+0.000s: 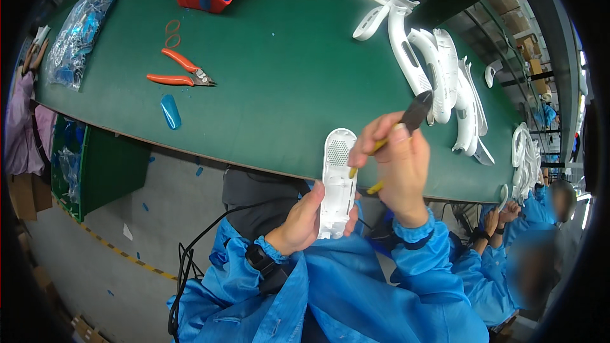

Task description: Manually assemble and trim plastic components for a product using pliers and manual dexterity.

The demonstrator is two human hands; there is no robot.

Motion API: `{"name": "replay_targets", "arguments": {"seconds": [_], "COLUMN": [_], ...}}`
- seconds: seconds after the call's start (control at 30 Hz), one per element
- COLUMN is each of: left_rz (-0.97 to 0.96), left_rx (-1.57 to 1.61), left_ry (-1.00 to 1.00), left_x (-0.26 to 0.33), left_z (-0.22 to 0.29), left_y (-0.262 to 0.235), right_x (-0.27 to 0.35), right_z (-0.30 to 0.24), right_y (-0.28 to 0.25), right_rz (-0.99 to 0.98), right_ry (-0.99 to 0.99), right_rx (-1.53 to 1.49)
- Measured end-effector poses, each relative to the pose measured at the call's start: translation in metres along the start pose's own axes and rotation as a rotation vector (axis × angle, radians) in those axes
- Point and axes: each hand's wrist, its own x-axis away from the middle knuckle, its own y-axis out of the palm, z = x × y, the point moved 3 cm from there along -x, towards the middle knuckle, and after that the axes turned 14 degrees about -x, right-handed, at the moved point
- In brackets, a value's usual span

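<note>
My left hand (pixel 300 223) is closed around the lower part of a long white plastic shell (pixel 337 200), thumb on its left edge. The shell is hollow side up, with a patch of small holes near its rounded top, at the table's front edge. Just right of it, my right hand (pixel 405 168) grips yellow-handled pliers (pixel 417 112). Their dark jaws point up and away from the shell, and the fingers partly cover the handles. Whether the jaws are apart is hard to see.
On the green table (pixel 267 95) lie orange-handled cutting pliers (pixel 190 71), orange loops (pixel 172 33) and a glossy blue piece (pixel 170 112). A red bin (pixel 219 4) holds blue parts. Several white shells (pixel 438 70) are piled right. A plastic bag (pixel 86 32) lies left; a co-worker (pixel 489 273) sits right.
</note>
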Motion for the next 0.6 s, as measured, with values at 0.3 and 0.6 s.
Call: {"name": "replay_targets", "arguments": {"seconds": [0.3,0.6], "left_rz": [-0.019,-0.021], "left_rx": [0.038,0.018], "left_ry": [0.025,0.057], "left_x": [0.0,-0.002], "left_z": [-0.003,0.0], "left_y": [-0.002,-0.001], "right_x": [0.008,0.012], "right_z": [0.028,0.031], "right_y": [0.012,0.013], "right_rz": [-0.025,-0.007], "right_ry": [-0.088,-0.147], "right_rx": [0.035,0.025]}}
